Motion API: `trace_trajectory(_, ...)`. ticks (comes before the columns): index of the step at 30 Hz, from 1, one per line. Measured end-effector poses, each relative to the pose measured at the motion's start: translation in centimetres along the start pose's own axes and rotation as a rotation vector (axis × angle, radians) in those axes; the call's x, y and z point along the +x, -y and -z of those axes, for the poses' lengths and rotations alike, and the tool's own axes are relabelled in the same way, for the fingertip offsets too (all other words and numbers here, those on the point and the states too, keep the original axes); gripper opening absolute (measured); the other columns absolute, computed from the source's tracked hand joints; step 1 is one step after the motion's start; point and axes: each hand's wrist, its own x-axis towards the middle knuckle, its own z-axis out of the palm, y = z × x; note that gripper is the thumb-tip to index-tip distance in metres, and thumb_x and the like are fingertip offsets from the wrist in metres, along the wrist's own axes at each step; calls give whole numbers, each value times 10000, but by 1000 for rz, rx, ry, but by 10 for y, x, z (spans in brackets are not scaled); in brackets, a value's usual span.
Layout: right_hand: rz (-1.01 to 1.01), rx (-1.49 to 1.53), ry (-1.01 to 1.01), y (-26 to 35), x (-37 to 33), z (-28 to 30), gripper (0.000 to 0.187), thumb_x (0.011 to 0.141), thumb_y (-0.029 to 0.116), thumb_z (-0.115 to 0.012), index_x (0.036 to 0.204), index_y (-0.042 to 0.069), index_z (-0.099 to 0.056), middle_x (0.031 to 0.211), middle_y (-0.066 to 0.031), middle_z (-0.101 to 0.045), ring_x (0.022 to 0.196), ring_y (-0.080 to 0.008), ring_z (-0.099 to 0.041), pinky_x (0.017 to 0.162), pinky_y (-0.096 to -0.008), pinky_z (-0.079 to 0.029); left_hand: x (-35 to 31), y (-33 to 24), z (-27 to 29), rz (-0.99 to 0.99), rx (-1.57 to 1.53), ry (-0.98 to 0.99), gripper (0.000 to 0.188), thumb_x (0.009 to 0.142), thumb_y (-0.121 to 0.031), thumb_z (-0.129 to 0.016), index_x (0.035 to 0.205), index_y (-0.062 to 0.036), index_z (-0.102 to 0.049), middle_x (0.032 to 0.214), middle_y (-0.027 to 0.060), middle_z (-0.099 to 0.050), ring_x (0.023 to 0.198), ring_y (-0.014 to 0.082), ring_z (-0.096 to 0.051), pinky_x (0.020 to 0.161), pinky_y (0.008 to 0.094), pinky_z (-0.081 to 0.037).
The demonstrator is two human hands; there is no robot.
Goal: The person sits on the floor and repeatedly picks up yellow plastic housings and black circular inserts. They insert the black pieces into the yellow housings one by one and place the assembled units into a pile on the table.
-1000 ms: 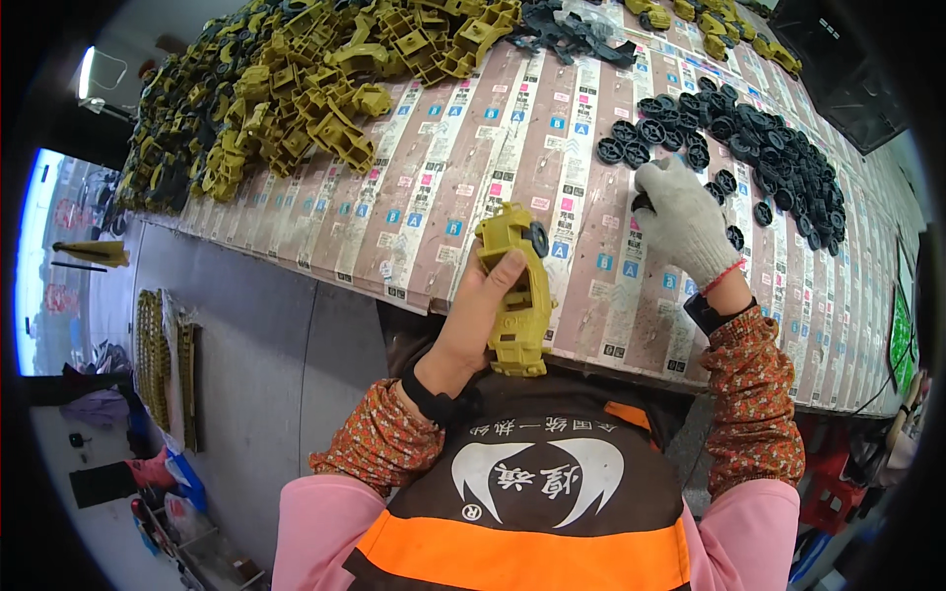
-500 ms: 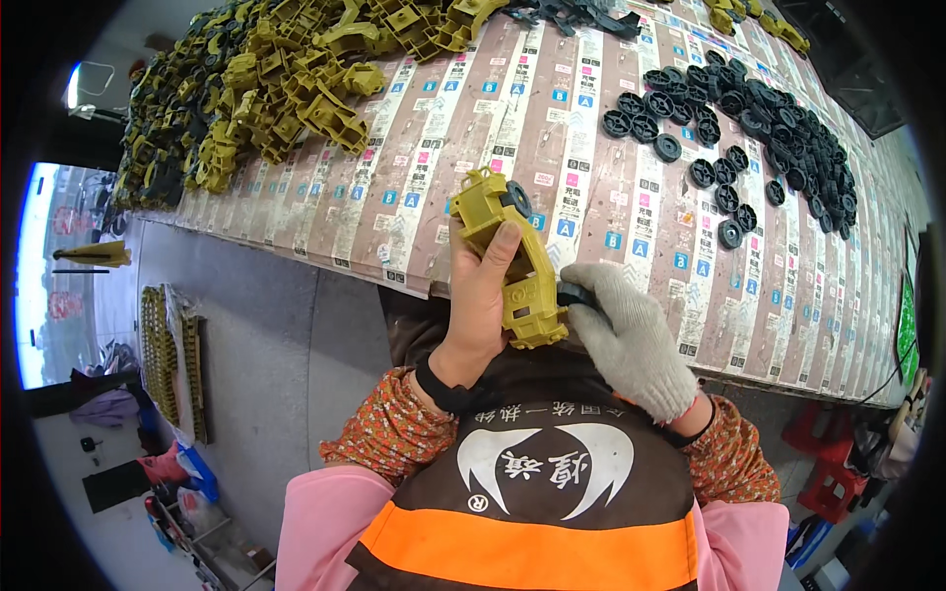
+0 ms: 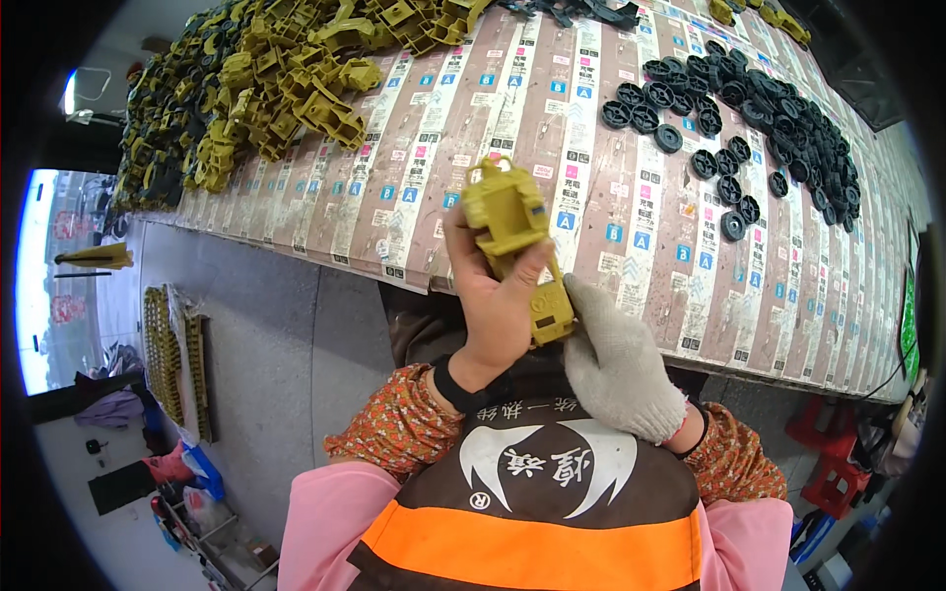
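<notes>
Just beyond the near edge of the table, my bare left hand (image 3: 490, 313) grips a yellow plastic toy car body (image 3: 514, 219), thumb across its front and fingers around its left side. The open hollow of the body faces up. My right hand (image 3: 623, 357), in a pale knitted glove, is closed against the lower right end of the same body. Its fingertips are hidden behind the plastic, and no wheel shows between glove and body.
Many loose black toy wheels (image 3: 727, 187) lie on the table (image 3: 453, 138) at the right. A large heap of yellow bodies (image 3: 296, 89), some with black wheels, covers the far left. Black plastic parts (image 3: 572, 12) lie at the back. Red stools (image 3: 828, 458) stand at the lower right.
The toy car body has been turned, so its hollow now faces up and the wheel on its far end no longer shows. My right hand moved in against it; the black wheel in its fingers is now hidden.
</notes>
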Motion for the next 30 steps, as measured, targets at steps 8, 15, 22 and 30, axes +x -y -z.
trace_trajectory(8, -114, 161, 108, -1, 6, 12, 502, 838, 12, -565, 1340, -8, -578, 988, -327, -704, 996, -516, -692, 842, -549, -567, -8, 6, -10, -182, -67, 220, 772, 943, -27, -794, 1537, -52, -302, 1417, 95, -525, 1291, 198, -597, 1082, 354, -519)
trace_trajectory(15, -227, 37, -174, 2, 35, 58, 418, 894, 131, -663, 1302, 39, -658, 1129, -215, -756, 1062, -357, -744, 980, -459, -559, 22, -17, 3, 329, 109, 476, 784, 916, -43, -807, 1527, -118, -322, 1303, 113, -582, 1172, 200, -652, 988, 351, -546)
trace_trajectory(22, -145, 264, 226, -7, 33, 78, 442, 885, 97, -699, 1319, 44, -632, 1198, -107, -702, 1067, -200, -686, 946, -341, -551, 35, -40, 16, 723, 240, 823, 871, 937, -133, -777, 1626, -148, -243, 1225, 143, -668, 1085, 166, -657, 939, 309, -539)
trace_trajectory(30, -508, 665, -140, -25, -1, 75, 251, 930, 92, -717, 1142, -3, -622, 1023, -70, -698, 910, -119, -667, 835, -280, -552, 25, -16, 28, 709, -476, 463, 806, 1012, -284, -738, 1650, -229, -249, 1544, 97, -485, 1358, 246, -561, 1051, 460, -525)
